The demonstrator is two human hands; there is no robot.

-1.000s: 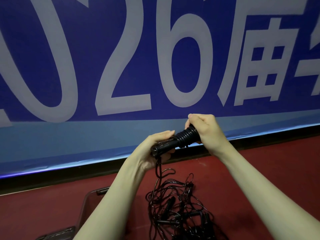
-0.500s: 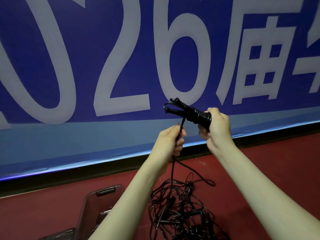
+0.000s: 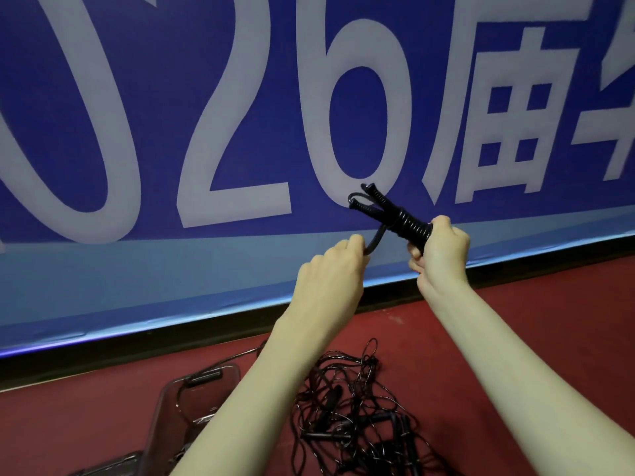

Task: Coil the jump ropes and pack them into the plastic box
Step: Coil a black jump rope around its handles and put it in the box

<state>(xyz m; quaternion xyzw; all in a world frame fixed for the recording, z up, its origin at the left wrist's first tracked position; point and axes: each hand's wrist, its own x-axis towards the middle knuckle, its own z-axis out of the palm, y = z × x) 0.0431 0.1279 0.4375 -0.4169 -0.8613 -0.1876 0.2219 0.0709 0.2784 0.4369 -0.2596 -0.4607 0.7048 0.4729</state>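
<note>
Jump rope (image 3: 403,221), black, is up at chest height in front of the blue banner (image 3: 206,97), both handles laid side by side and a tight run of cord turns wrapped round them. That's the bundle taking shape, and my guess is it's held high so the loose tail hangs free instead of snagging on the pile below.

Right hand (image 3: 441,250) is clamped round the lower end of the handles, fingers curled, thumb on top, wrist cocked so the handle tips point up and to the left. It's the anchor, I'd say. Left hand (image 3: 331,269) sits just beside it, a little lower, fingers closed round the short free end of cord that loops out from under the wraps. Looks like the last bit is being pulled snug or readied for a tuck, though I can't tell which.

Both forearms reach well forward, nearly parallel, elbows out of sight.

Down on the red floor (image 3: 515,321), between the arms, lies a tangled heap of more ropes (image 3: 354,417), uncoiled. The plastic box (image 3: 192,383) sits just left of that heap, partly hidden by the left forearm; what's inside I can't make out.
</note>
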